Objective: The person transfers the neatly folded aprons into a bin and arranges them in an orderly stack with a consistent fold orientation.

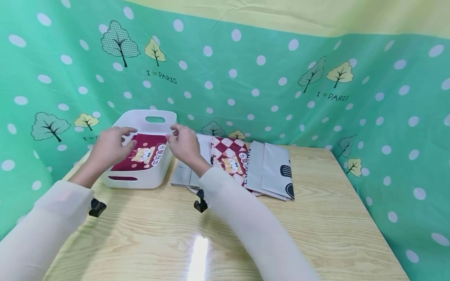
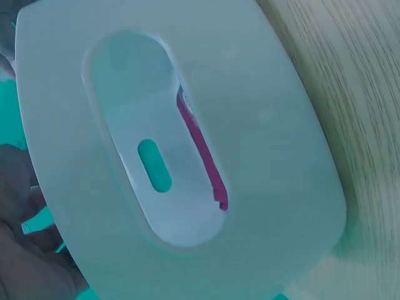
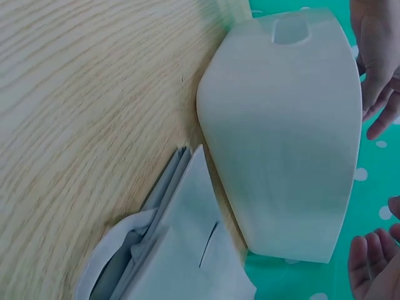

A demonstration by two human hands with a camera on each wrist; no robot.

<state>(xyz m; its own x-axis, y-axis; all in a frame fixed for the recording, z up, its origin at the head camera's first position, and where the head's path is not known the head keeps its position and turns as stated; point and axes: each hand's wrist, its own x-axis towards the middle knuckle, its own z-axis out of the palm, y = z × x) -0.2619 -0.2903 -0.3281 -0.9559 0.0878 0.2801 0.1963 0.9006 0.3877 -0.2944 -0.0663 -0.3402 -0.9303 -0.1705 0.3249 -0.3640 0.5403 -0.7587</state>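
Observation:
A white plastic basket (image 1: 144,180) with slot handles stands at the left of the table. Inside lies a folded dark red item (image 1: 140,154) printed with a cartoon animal; its edge shows through the slot in the left wrist view. My left hand (image 1: 112,146) is over the basket's left side, fingers loosely bent, with nothing visible in it. Above the basket's right rim is my right hand (image 1: 184,142), its fingers bent too and nothing seen between them. Both hands (image 3: 378,265) appear apart from the basket wall in the right wrist view.
Right of the basket lie a folded grey bag (image 3: 181,250) with a pale handle, a red-and-white checked folded item (image 1: 230,156) and another folded grey item (image 1: 270,169) with black print. A green dotted curtain (image 1: 218,78) hangs behind the wooden table (image 1: 334,218).

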